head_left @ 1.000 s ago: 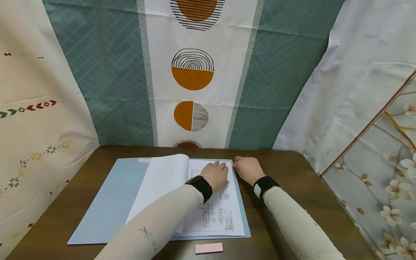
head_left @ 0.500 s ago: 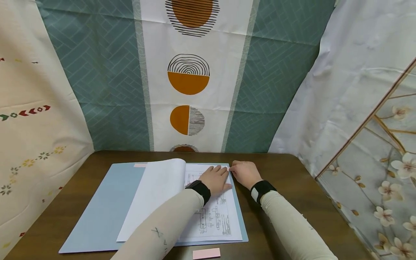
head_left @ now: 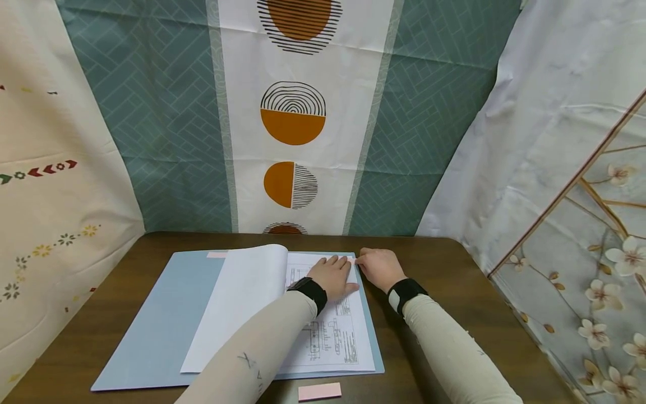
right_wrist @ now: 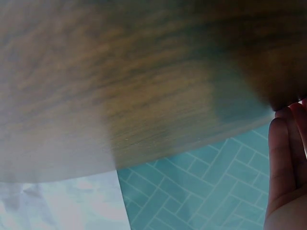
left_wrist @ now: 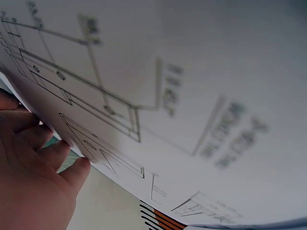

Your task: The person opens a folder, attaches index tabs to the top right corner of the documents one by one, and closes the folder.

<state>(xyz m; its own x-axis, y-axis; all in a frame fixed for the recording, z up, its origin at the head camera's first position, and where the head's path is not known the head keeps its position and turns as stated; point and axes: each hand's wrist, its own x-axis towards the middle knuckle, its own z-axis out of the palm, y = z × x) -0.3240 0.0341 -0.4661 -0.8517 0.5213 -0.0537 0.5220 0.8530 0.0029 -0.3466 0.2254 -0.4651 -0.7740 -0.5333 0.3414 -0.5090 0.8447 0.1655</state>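
Observation:
A blue folder (head_left: 156, 331) lies spread on the table, holding white sheets. Its right side shows a page with technical drawings (head_left: 348, 350), while a turned white page (head_left: 237, 303) curls over to the left. My left hand (head_left: 331, 279) rests on the drawing page near its top, fingers extended; the left wrist view shows its fingertips against the paper. At the page's top right corner, my right hand (head_left: 382, 267) pinches the end of a small pink sticky note (head_left: 351, 260), partly hidden by the fingers. In the right wrist view its fingertips meet at the frame's edge.
A pad of pink sticky notes (head_left: 319, 391) lies on the brown table (head_left: 429, 252) before the folder's front edge. Another pink strip (head_left: 217, 255) sits at the folder's top left. Patterned cloths (head_left: 192, 140) hang behind and at both sides.
The head view has shifted slightly. My left hand's fingers have spread and its thumb now points right along the page. My right hand stays at the top right corner.

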